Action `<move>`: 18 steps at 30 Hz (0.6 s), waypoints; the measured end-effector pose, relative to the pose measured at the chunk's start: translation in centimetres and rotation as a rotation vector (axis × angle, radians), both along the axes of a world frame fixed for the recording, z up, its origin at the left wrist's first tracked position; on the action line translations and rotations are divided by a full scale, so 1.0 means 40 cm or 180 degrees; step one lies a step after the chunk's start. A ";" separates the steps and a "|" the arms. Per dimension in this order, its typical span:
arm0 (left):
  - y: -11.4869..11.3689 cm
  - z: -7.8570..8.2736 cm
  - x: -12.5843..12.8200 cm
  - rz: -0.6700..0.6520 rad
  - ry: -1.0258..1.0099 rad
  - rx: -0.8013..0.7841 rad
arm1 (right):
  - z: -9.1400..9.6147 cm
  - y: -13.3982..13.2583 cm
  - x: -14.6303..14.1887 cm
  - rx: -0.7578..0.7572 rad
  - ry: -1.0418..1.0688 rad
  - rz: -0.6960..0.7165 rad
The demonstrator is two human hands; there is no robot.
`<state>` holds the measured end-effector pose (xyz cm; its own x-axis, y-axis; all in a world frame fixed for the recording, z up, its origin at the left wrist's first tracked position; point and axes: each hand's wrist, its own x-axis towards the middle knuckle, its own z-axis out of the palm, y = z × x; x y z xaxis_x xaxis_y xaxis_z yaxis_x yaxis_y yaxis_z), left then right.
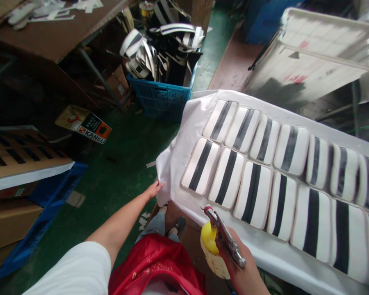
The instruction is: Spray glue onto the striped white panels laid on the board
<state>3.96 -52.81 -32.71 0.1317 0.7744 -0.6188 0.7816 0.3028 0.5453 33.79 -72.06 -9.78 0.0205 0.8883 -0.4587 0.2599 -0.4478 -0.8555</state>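
**Grip Positions and Counter Layout**

1. Right hand (238,262): the fingers are wrapped around the spray gun (226,239), grasping it by its body. The gun sits just beside the near edge of the cloth-covered counter (272,107), with its nozzle end toward the left end. This hold probably keeps the tool ready while leaving the other hand free.

2. Left hand (153,190): the fingers are at the hanging corner of the white cloth (174,170). Blur conceals whether they pinch a fold or merely touch it. The position suggests control of the loose edge.

3. Striped panels (252,194): these lie flat on the cloth in two lengthwise rows, each with its dark band uppermost. Narrow spacing presumably fits many pieces within reach; the face-up placement exposes the banded side. The cloth likely shields the surface underneath.

4. Surroundings: a blue crate (162,96) of loose striped parts stands on the floor beyond the counter's left end. A large white bin (313,73) stands past the far side, apart from the panels.
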 end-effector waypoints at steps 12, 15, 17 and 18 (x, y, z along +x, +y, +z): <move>-0.120 -0.084 0.079 0.2321 -0.1476 -0.0577 | 0.018 0.046 -0.026 0.0250 -0.0160 -0.0294; -0.112 -0.083 0.078 0.2369 -0.1421 -0.0621 | 0.011 0.057 -0.026 0.0309 -0.0306 -0.0339; -0.110 -0.083 0.079 0.2376 -0.1374 -0.0649 | 0.007 0.061 -0.025 0.0342 -0.0348 -0.0396; -0.110 -0.084 0.080 0.2382 -0.1353 -0.0661 | 0.006 0.061 -0.024 0.0344 -0.0351 -0.0411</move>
<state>7.16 -57.20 -36.06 -0.1137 0.6270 -0.7706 0.0826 0.7790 0.6216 32.82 -69.63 -9.54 0.1823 0.9190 -0.3497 0.3010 -0.3907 -0.8699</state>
